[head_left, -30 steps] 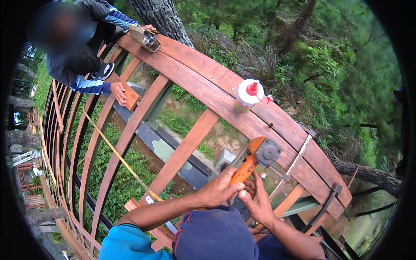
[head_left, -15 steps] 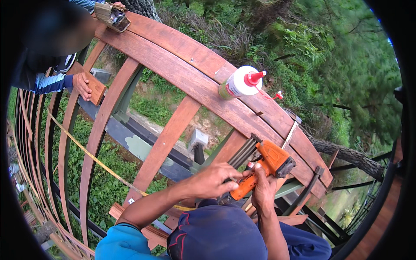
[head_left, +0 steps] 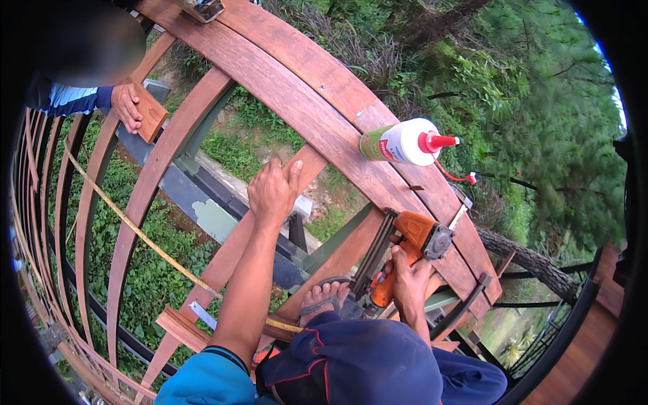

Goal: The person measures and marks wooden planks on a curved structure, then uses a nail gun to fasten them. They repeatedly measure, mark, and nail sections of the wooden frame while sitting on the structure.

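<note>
My right hand point(head_left: 410, 275) is closed around an orange nail gun point(head_left: 417, 229), which lies over the wooden boards with its dark magazine point(head_left: 372, 253) slanting down towards my foot. My left hand point(head_left: 271, 191) grips a reddish-brown wooden slat point(head_left: 229, 260) near where it meets the curved planks point(head_left: 297, 101); its fingertips are partly hidden. A white glue bottle point(head_left: 405, 142) with a red nozzle lies on those planks, beyond the nail gun. My sandalled foot point(head_left: 324, 297) rests beside the magazine, in front of my navy-trousered knee.
A co-worker's hand point(head_left: 127, 106) rests on a short wood block point(head_left: 150, 111) at the upper left. A yellow strip point(head_left: 145, 236) runs across the slats. Gaps between slats open onto plants below. A metal clamp point(head_left: 461, 211) sits at the planks' outer edge.
My left hand has left the nail gun and moved up and left onto the slat. My right hand keeps the nail gun. The view has shifted slightly.
</note>
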Demonstrator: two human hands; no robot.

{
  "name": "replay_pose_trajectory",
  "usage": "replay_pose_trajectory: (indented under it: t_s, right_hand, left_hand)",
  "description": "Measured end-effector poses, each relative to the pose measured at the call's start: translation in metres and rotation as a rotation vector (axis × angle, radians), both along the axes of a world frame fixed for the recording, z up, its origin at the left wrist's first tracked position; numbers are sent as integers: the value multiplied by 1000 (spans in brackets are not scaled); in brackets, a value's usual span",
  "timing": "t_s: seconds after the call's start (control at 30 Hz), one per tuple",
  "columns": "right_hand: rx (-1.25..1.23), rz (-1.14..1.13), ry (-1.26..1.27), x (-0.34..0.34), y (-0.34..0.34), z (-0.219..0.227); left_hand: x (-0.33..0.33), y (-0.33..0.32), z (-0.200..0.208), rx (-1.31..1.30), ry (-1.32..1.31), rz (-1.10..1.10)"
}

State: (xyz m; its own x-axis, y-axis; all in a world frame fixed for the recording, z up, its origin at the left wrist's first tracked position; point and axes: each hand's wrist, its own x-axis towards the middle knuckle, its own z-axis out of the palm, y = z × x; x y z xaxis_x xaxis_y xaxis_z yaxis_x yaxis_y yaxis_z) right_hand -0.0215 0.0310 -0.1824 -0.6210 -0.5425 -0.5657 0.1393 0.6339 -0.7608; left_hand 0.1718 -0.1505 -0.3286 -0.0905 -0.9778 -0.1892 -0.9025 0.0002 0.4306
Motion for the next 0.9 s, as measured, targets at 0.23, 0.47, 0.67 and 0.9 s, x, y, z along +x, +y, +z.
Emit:
replay_pose_trajectory:
  t_s: [0.23,0.47,0.67,0.9]
  right_hand:
    - [123,49,2,1,-7,2]
    - [74,-7,-81,-1,-14,8]
    - [280,40,-56,-13,-7,-2]
    - [1,-32,-70,-18,1,-4]
  left_hand:
    - [-1,-4,5,15,5,9]
    - [1,-4,1,12,21,1]
    - [-2,-4,4,21,-2,-2]
    - [-4,-6,13,-1,-31,29]
